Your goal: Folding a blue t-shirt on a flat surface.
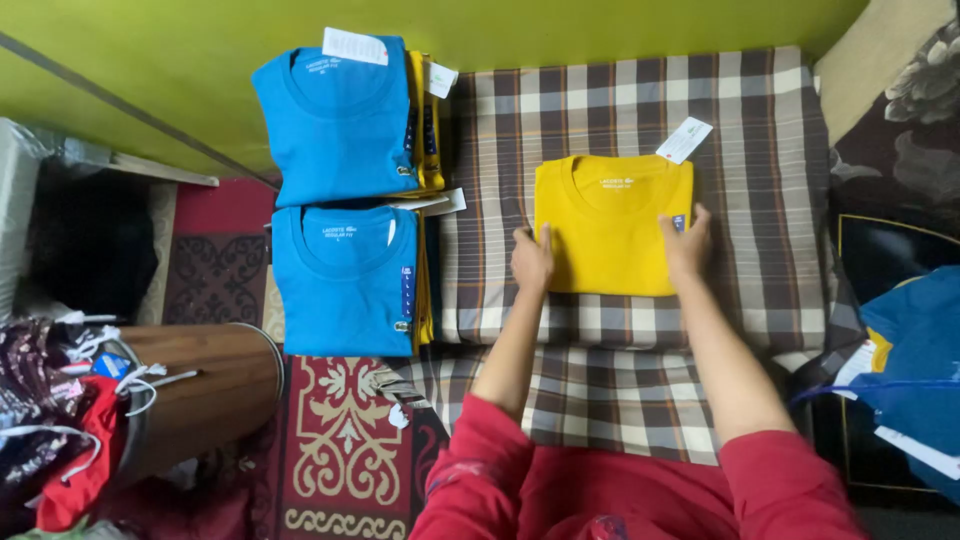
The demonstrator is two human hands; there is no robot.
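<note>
A folded yellow T-shirt (pixel 608 222) with a white paper tag lies flat on a brown-and-white checked mattress (pixel 640 110). My left hand (pixel 531 258) rests on the shirt's lower left edge, fingers flat and together. My right hand (pixel 687 243) presses on its lower right edge, beside a small blue sticker. Both arms reach out from red sleeves at the bottom of the view.
Two stacks of folded shirts, each with a blue one on top (pixel 335 120) (pixel 345 278), stand left of the mattress. A wooden drum (pixel 205 385) and a clothes pile lie at lower left. A patterned red rug (pixel 345 440) covers the floor. Blue fabric (pixel 915 370) sits at right.
</note>
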